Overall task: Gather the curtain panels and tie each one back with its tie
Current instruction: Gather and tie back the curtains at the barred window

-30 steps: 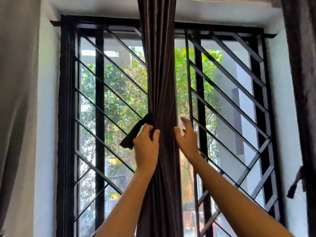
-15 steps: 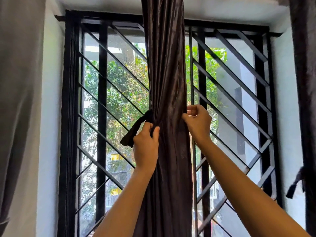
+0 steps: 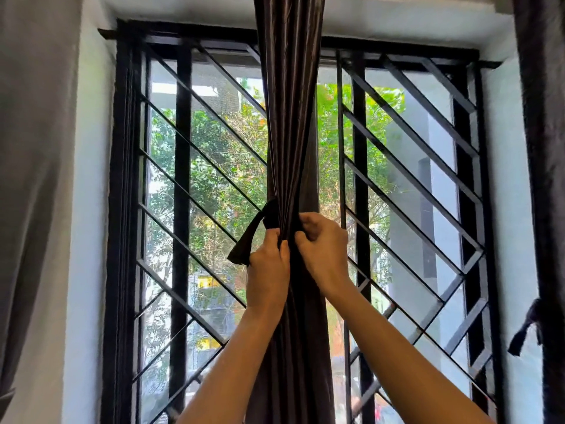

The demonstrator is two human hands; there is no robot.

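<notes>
Straight ahead, at the centre of the window, the middle curtain (image 3: 290,117) hangs bunched into one narrow rope of cloth, its long axis running plumb from the top of the frame down between my forearms. Both hands are raised to it at about the same height. My left hand (image 3: 269,270) is closed on the left edge of the bunch, fingers curled into the folds, and just above those fingers the tie (image 3: 249,240) comes round from behind the cloth. Its loose end slants down and to the left, away from the curtain, hanging free in front of the window bars (image 3: 412,148), with its tip just beside my left hand. My right hand (image 3: 325,249) is curled tight against the right edge of the bunch, pinching something dark; I take it for the tie's other end, though I cannot tell it apart from the folds. So the end I need lies to the left of my left hand, across the curtain from my right, and the left hand is plainly nearer. To close the loop, I judge, that end must cross the front of the bunch, square to the curtain's hang, towards my right hand. Well apart at the right edge, the right curtain (image 3: 547,148) hangs with a second tie (image 3: 524,332) dangling; the left curtain (image 3: 33,148) hangs at the far left
</notes>
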